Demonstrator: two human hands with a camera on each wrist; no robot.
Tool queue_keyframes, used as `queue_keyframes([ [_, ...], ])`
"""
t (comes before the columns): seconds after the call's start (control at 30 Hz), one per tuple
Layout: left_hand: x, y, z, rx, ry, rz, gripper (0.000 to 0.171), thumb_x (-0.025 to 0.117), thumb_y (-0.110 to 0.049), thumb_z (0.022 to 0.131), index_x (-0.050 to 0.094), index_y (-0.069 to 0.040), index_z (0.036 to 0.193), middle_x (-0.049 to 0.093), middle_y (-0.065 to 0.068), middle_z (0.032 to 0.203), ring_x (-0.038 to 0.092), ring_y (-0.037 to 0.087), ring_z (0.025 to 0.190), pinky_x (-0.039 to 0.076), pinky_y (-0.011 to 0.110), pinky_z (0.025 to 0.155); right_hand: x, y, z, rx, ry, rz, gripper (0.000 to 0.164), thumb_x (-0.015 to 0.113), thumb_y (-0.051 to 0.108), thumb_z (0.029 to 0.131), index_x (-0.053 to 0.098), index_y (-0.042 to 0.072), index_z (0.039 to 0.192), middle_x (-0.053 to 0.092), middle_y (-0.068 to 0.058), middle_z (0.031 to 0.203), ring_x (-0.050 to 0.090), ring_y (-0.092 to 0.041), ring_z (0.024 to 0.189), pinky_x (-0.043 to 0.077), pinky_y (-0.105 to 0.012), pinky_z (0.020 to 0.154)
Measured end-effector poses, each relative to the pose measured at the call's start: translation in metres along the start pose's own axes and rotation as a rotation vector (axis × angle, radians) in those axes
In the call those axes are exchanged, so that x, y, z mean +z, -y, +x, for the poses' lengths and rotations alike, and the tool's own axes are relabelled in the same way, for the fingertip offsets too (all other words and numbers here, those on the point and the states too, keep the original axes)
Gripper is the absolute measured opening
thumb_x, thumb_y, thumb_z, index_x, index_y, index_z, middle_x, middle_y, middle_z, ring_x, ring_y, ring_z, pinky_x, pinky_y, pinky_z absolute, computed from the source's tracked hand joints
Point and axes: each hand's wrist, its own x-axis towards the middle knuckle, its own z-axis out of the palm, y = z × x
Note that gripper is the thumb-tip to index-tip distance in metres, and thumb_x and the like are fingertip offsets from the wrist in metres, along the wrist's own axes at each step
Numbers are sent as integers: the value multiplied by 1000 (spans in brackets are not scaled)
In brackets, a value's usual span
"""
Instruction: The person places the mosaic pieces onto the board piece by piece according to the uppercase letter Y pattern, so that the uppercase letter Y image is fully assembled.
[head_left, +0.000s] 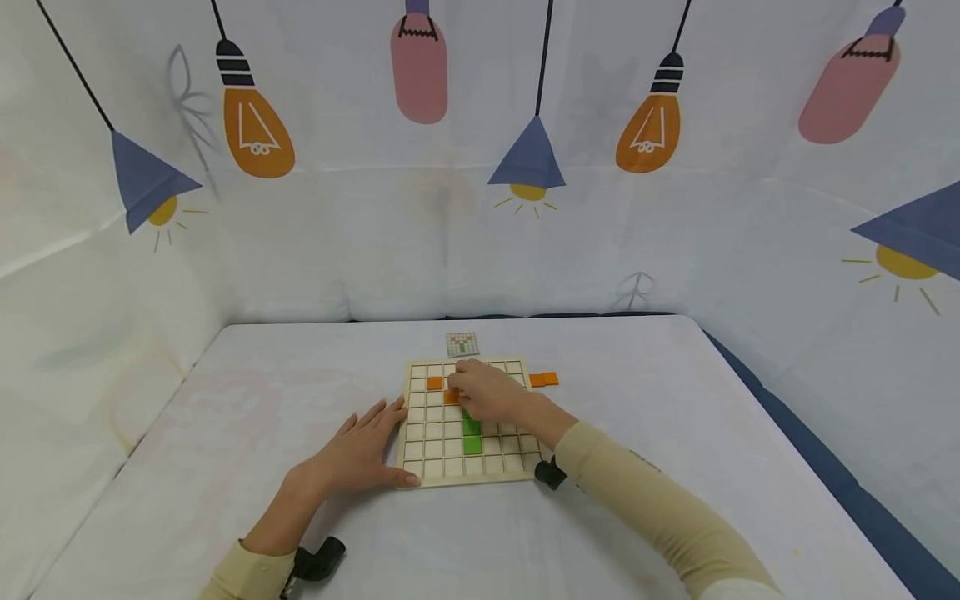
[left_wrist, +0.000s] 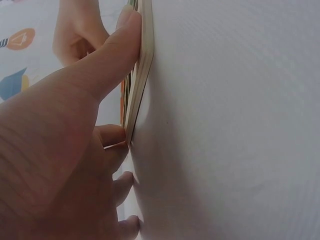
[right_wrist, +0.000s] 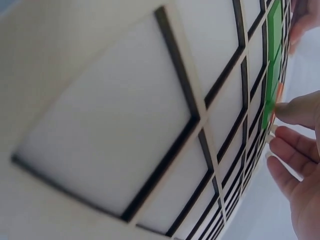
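A pale wooden grid board (head_left: 435,477) lies on the white table. My left hand (head_left: 356,454) spreads along its left side, thumb (left_wrist: 122,45) on the near left corner and a fingertip against the edge. Over the board's upper middle, my right hand (head_left: 487,392) reaches down with bent fingers. Its thumb (right_wrist: 300,111) is right at the green tiles (right_wrist: 274,35), with a bit of orange beside it. I cannot tell whether it pinches a tile, since the hand covers the spot. One orange tile (head_left: 434,383) sits in a cell to the left, another (head_left: 452,398) just below the fingertips.
Beyond the board lies a small pattern card (head_left: 462,343) showing a coloured grid. Loose orange tiles (head_left: 543,379) are at the board's upper right edge. A white cloth (head_left: 450,225) printed with lamps hangs behind the table (head_left: 300,375).
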Motion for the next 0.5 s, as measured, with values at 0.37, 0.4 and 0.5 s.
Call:
queue_keyframes([
  [0.37,1,0,0,-11,2,3,113,75,-70,71,28,-13,157,21,4,167,17,35,155,14,68,120,-3,-10,-7,-25,-48,24,9,63,13,94,70,16,99,62,3,97,52,-11,85,50,-25,78],
  [0.4,0,0,0,-11,2,-1,113,75,-69,71,28,-12,157,21,4,167,17,35,154,14,68,119,-3,-11,-8,-28,-55,22,8,63,13,94,70,16,99,63,3,96,52,-11,84,50,-25,77],
  [0.5,0,0,0,-10,3,-5,113,75,-69,71,28,-12,157,22,5,167,17,36,154,14,68,119,-2,-14,-11,-41,-82,25,9,64,10,93,70,15,98,63,1,93,52,-11,80,50,-25,73],
])
